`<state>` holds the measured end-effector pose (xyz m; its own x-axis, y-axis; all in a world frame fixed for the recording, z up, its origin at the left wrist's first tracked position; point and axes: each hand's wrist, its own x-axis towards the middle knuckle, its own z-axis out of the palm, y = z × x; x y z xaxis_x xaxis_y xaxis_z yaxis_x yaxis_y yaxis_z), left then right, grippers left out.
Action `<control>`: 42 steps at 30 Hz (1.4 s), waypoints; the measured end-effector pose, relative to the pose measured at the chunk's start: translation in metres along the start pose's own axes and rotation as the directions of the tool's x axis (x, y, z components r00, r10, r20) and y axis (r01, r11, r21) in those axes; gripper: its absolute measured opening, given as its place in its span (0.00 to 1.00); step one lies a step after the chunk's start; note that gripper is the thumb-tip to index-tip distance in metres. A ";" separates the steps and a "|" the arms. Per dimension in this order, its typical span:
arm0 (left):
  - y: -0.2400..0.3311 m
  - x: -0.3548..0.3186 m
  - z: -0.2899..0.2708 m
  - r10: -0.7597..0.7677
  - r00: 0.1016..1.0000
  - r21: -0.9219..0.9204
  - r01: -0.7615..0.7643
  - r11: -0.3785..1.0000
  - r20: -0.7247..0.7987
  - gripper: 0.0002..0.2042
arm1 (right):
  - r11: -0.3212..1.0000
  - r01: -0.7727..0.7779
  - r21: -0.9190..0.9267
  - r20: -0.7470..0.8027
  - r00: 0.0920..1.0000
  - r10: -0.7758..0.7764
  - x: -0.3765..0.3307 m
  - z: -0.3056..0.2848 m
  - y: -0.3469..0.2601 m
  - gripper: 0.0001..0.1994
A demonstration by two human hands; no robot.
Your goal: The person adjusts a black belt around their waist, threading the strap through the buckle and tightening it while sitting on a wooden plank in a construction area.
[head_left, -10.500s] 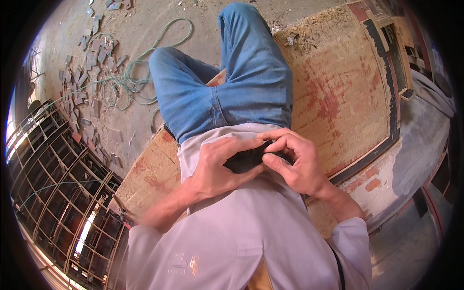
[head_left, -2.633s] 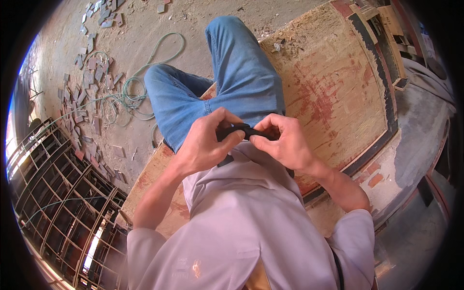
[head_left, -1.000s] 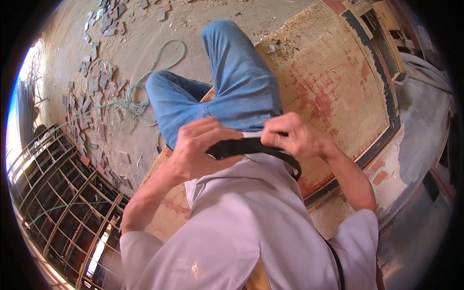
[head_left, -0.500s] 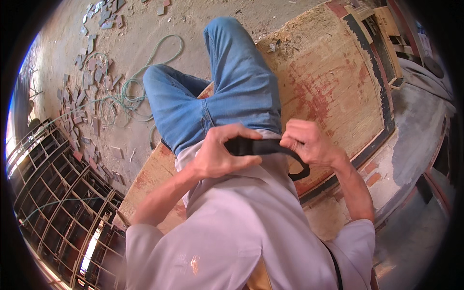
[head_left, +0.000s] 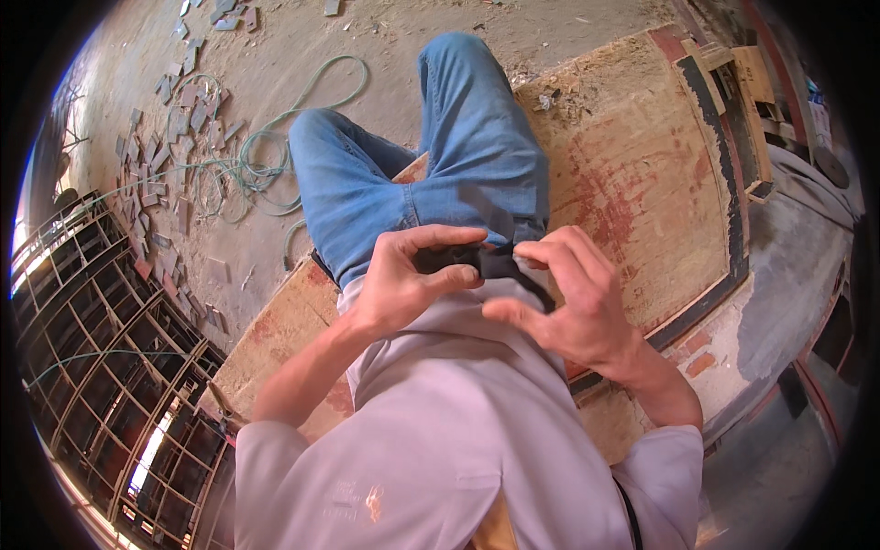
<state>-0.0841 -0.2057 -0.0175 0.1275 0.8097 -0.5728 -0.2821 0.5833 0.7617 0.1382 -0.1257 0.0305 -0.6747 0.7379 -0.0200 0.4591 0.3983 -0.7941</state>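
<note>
A black strap (head_left: 500, 264) is bunched in front of my waist, between my two hands. My left hand (head_left: 408, 280) is curled round its left part, with thumb and forefinger on either side of the dark bundle. My right hand (head_left: 582, 302) has its bent fingers at the strap's right part, while its thumb is held apart below. A length of strap runs down toward the right palm, where its end is hidden. Above the bundle, a blurred dark piece sticks up over my jeans (head_left: 458, 156).
I sit on a worn wooden board (head_left: 642, 174) with a dark edge. Green hose (head_left: 261, 170) lies coiled on the floor, among several scattered flat tiles (head_left: 183, 119). A metal grid (head_left: 101, 357) stands at the left; a wooden piece (head_left: 753, 119) lies at the right.
My right hand has moved left toward my left hand, its fingers spreading from a tight pinch. The strap's wide loop at the right has become a compact bundle.
</note>
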 end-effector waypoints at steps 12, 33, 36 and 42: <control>0.000 -0.004 0.008 -0.244 0.969 -0.271 0.244 0.931 0.035 0.14 | 0.844 -0.354 0.403 0.226 0.932 0.283 -0.016 -0.007 0.005 0.13; 0.012 -0.017 0.009 0.013 0.980 -0.096 -0.032 0.995 -0.196 0.42 | 0.977 0.212 -0.007 0.151 0.966 -0.208 0.031 0.038 0.017 0.28; -0.011 -0.040 -0.012 0.230 0.900 -0.224 -0.327 0.918 -0.371 0.34 | 0.983 0.181 0.037 0.056 0.982 -0.183 0.046 0.037 -0.003 0.24; -0.198 -0.108 -0.120 -0.009 0.246 0.093 0.400 0.912 -0.969 0.29 | 0.278 -0.275 0.921 0.257 0.961 0.100 0.063 -0.001 -0.011 0.23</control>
<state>-0.1556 -0.4170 -0.1427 -0.8878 0.1317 -0.4410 -0.1176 0.8615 0.4939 0.0907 -0.0834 0.0388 -0.7508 0.6094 -0.2548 -0.2192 -0.5938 -0.7742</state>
